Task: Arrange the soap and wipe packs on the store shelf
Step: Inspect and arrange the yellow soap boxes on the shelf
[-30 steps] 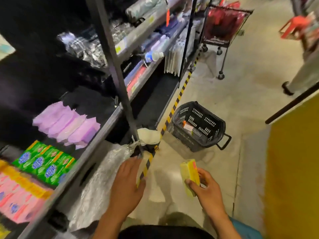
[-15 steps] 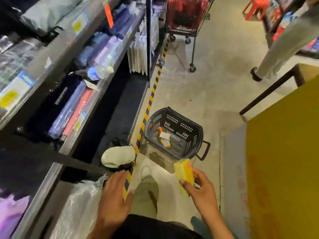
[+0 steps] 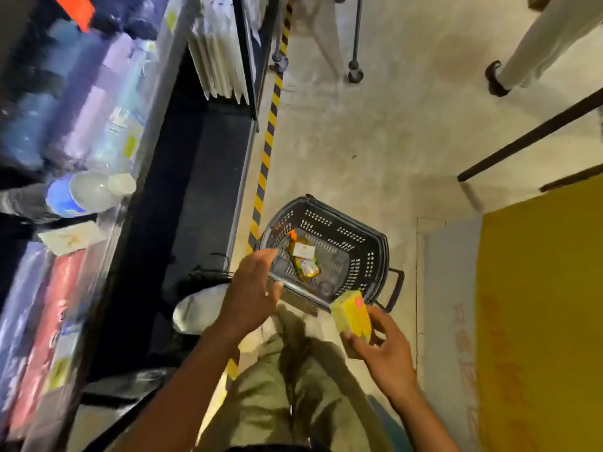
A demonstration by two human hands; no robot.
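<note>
Holding a yellow pack (image 3: 351,316) between thumb and curled fingers, my right hand (image 3: 386,352) sits low on the right of my view. The pack stands roughly upright, with a pink mark near its top, and its upper end overlaps the near rim of the black basket (image 3: 329,223) on the floor.

My left hand (image 3: 253,293) is released and carries nothing. Its fingers are stretched forward over the basket's near-left corner; I cannot tell whether they touch the rim.

Inside the basket lies one small pack (image 3: 305,259), yellow and orange with a white label, resting on the bottom toward the left side.

To my left runs the shelf (image 3: 137,256). A clear bottle (image 3: 89,194) with a blue label lies on its side at the shelf edge, and long red packs (image 3: 49,337) sit nearer to me, blurred. Striped yellow-and-black tape (image 3: 268,148) marks the floor along the shelf base, just left of the basket. My olive trousers (image 3: 293,396) fill the bottom centre.

At upper right, another person's pale trouser leg (image 3: 541,37) and dark shoe (image 3: 494,80) stand well apart from the basket. A yellow surface (image 3: 538,321) fills the right side.
</note>
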